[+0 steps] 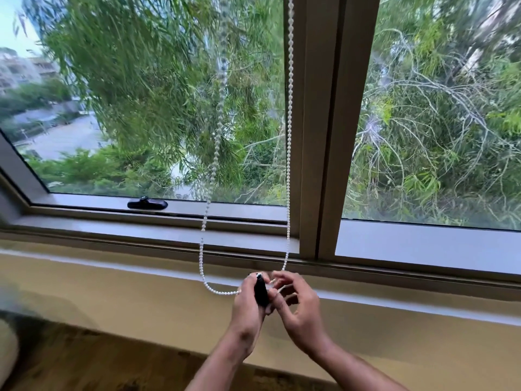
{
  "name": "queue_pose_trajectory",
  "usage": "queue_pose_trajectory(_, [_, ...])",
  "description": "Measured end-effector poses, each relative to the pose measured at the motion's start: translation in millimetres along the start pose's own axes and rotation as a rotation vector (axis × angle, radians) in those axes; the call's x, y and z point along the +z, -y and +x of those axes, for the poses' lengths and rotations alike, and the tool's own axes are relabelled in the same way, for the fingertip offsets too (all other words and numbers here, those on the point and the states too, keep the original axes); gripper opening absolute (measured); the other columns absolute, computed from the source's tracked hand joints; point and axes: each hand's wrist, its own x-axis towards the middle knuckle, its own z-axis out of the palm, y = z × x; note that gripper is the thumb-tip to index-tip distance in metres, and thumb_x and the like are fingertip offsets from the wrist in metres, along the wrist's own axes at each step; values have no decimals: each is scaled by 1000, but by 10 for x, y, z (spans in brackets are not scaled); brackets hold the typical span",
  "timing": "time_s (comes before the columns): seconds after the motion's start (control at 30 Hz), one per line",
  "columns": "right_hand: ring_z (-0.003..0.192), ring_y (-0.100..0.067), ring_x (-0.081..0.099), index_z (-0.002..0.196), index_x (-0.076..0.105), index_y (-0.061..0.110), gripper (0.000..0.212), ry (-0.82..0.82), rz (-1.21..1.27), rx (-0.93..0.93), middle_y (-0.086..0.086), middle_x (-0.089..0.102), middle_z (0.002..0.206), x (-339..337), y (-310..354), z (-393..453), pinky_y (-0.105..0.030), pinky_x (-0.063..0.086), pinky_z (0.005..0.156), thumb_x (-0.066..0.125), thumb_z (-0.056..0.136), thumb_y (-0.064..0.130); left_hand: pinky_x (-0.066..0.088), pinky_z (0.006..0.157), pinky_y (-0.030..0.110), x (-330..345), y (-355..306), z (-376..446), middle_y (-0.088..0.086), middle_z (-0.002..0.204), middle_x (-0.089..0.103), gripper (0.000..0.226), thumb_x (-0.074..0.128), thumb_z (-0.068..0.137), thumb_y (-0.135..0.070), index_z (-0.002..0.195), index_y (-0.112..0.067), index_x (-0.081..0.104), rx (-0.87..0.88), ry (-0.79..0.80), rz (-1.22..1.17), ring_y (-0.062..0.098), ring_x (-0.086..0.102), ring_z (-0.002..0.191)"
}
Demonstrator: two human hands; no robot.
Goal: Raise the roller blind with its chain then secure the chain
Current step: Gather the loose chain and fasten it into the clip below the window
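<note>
A white bead chain [288, 153] hangs in a long loop in front of the window; one strand runs down beside the centre frame post, the other [218, 131] hangs slack to its left. The loop's bottom curves along the wall below the sill into my hands. My left hand [249, 306] is closed around a small black chain holder [260, 290] held upright against the wall. My right hand [298, 309] pinches the chain right beside the holder, fingers curled. The roller blind itself is out of view above.
A black window latch [147, 204] lies on the lower frame of the left pane. The brown centre frame post [324, 122] divides two panes showing trees outside. A pale sill ledge [141, 266] runs above the beige wall; wooden floor lies below.
</note>
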Motion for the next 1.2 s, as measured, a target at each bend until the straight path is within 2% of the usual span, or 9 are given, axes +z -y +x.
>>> queue_pose_trajectory(0.13, [76, -18, 68, 102, 59, 33, 19, -128, 40, 118, 6, 69, 88, 52, -65, 103, -42, 57, 67, 58, 97, 51, 35, 53, 29, -145, -33, 39, -5, 63, 61, 33, 36, 104, -28, 85, -15, 60, 41, -103, 52, 15, 47, 60])
queue_pose_trajectory(0.2, [79, -13, 67, 99, 59, 38, 7, -87, -21, 183, 9, 68, 87, 108, -84, 206, -37, 57, 70, 59, 96, 43, 35, 52, 29, -215, -55, 28, -7, 64, 63, 32, 36, 105, -27, 85, -15, 59, 57, -121, 45, 13, 50, 59])
queue_pose_trajectory(0.33, [94, 6, 63, 108, 67, 37, 24, 176, -270, 185, 18, 66, 103, 277, -88, 438, -17, 50, 82, 63, 94, 18, 36, 53, 28, -339, -97, -9, -1, 66, 60, 33, 34, 105, -27, 88, -13, 59, 80, -127, 57, 12, 50, 59])
queue_pose_trajectory(0.5, [131, -14, 52, 140, 58, 34, 46, 506, -600, 91, 12, 56, 144, 479, -196, 624, -30, 44, 110, 59, 97, 21, 33, 54, 31, -444, -130, -55, -1, 64, 56, 34, 34, 105, -25, 87, -10, 58, 85, -133, 75, 14, 47, 61])
queue_pose_trajectory(0.63, [129, -23, 49, 146, 46, 45, 59, 675, -797, 50, 15, 47, 152, 562, -329, 639, -36, 49, 102, 56, 95, 17, 33, 54, 30, -504, -144, -69, -1, 62, 55, 35, 32, 105, -25, 87, -10, 58, 83, -138, 90, 14, 45, 62])
queue_pose_trajectory(0.73, [123, -24, 52, 138, 55, 43, 50, 662, -887, -30, 12, 52, 144, 597, -414, 626, -42, 56, 92, 52, 96, 16, 34, 53, 29, -537, -153, -52, -1, 62, 56, 36, 32, 105, -26, 87, -10, 58, 89, -133, 100, 14, 45, 62])
queue_pose_trajectory(0.87, [114, -22, 57, 126, 66, 34, 39, 570, -920, -126, 10, 58, 130, 584, -493, 620, -39, 57, 82, 55, 95, 13, 35, 53, 29, -534, -157, -45, -3, 64, 56, 36, 32, 105, -24, 84, -11, 58, 88, -125, 94, 14, 47, 62])
queue_pose_trajectory(1.0, [96, -25, 62, 106, 71, 23, 18, 482, -909, -172, 4, 62, 110, 469, -519, 609, -33, 46, 62, 65, 93, 13, 34, 53, 29, -507, -135, -36, 0, 66, 53, 34, 33, 104, -23, 84, -11, 58, 69, -125, 96, 13, 48, 61])
queue_pose_trajectory(1.2, [84, -3, 63, 105, 69, 36, 22, 296, -636, -10, 19, 60, 100, 214, -446, 491, -22, 51, 67, 73, 90, 21, 32, 53, 28, -446, -108, 18, 5, 68, 47, 33, 31, 104, -21, 86, -9, 56, 61, -91, 184, 15, 44, 62])
